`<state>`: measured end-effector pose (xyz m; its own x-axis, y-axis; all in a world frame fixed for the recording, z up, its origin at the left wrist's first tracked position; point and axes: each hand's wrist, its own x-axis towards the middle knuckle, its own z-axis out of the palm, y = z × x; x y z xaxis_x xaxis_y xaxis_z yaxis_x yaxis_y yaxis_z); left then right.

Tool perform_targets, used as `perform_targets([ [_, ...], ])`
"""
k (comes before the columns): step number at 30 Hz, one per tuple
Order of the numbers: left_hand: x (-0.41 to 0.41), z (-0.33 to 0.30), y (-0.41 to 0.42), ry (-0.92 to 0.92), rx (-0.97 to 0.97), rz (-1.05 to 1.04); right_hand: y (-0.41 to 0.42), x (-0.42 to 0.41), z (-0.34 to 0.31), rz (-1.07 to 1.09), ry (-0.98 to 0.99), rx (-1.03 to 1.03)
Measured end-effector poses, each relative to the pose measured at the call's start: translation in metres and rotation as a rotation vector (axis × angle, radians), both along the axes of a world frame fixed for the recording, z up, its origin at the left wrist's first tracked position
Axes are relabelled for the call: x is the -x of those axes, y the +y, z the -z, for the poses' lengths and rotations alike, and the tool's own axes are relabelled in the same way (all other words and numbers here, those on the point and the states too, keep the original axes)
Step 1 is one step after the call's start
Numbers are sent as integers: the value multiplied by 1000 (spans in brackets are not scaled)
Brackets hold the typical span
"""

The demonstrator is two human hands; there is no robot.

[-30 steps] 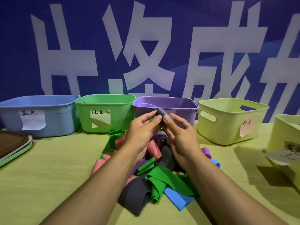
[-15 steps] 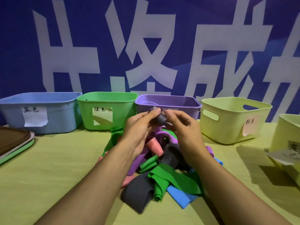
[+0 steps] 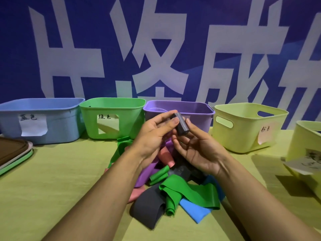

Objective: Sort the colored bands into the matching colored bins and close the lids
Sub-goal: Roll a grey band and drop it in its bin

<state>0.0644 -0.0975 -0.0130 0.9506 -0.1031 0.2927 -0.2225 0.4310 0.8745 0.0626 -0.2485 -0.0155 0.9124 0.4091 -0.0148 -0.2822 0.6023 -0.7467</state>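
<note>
A rolled dark grey band [image 3: 181, 125] is held up in front of the purple bin [image 3: 196, 112]. My left hand [image 3: 154, 136] pinches its top end between thumb and fingers. My right hand [image 3: 199, 148], palm up, holds its lower end with the thumb alongside. Under my hands lies a pile of bands [image 3: 173, 188] in green, blue, pink, purple and dark grey. The blue bin [image 3: 57, 122], green bin [image 3: 128, 119] and a yellow-green bin [image 3: 243, 129] stand in a row at the back, all open.
Another yellow-green bin [image 3: 304, 145] with a paper label sits at the right edge. Stacked lids [image 3: 13, 155], brown on top, lie at the left edge. A blue banner wall stands right behind the bins.
Both hands have kept hold of the dark grey roll. My right hand has turned palm up and dropped a little, so the roll now stands out more plainly between the fingers.
</note>
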Motion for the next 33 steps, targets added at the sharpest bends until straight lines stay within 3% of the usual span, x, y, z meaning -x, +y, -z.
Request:
perform_targets([
  [4, 1, 1, 0, -21, -31, -111, -1, -6, 7, 58, -106, -65],
  [11, 6, -8, -25, -123, -258, -343, -23, 9, -20, 399, -331, 207],
  [18, 31, -40, -79, -160, -250, -271, -124, 44, -101, 719, -467, 862],
  [24, 53, -47, -123, -129, -246, -194, -229, 62, -146, 800, -156, 1472],
  [27, 59, -42, -135, -107, -256, -193, -259, 58, -133, 680, 39, 1731],
  [33, 64, -30, -137, -85, -287, -200, -285, 52, -90, 364, 291, 1867],
])
